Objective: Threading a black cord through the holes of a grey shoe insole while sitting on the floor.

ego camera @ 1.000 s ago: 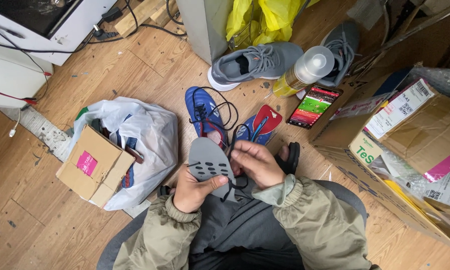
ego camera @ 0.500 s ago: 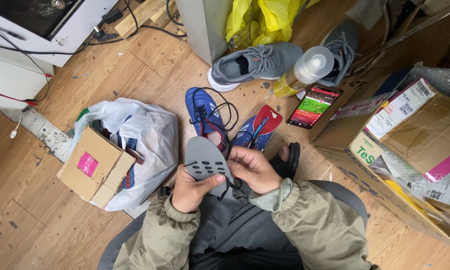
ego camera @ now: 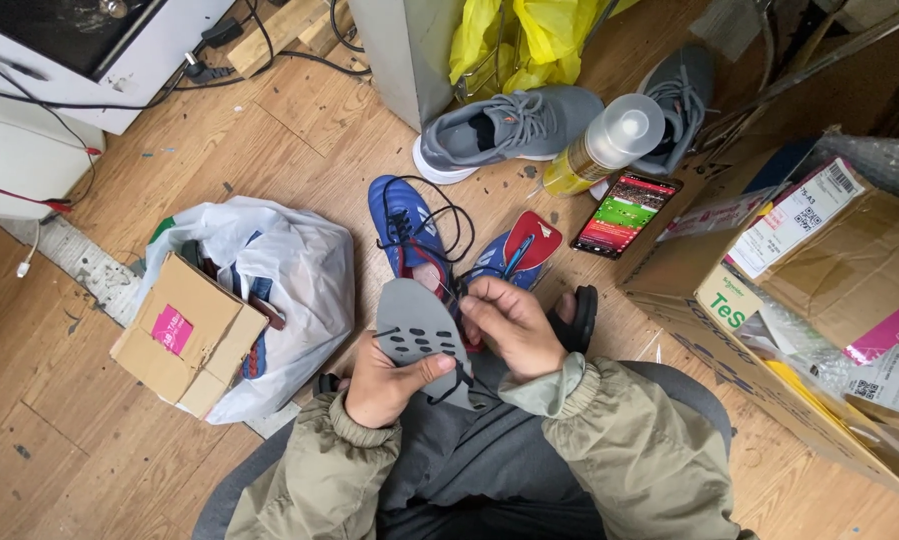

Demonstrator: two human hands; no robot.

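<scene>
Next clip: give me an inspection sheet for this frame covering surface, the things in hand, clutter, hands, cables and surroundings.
Surface: worn wooden plank floor, specks of debris.
Things in hand: grey perforated shoe insole held over the lap; black shoelace trailing from the blue football boot; second blue and red boot beside it.
Clutter: grey trainers, yellow spray bottle, lit smartphone, white plastic bag, small cardboard box, large cardboard boxes, yellow bag.
Hands: left hand grips the insole; right hand pinches at its upper edge.
Cables: black leads and a red wire by the white appliance.
Surroundings: grey metal post.
</scene>
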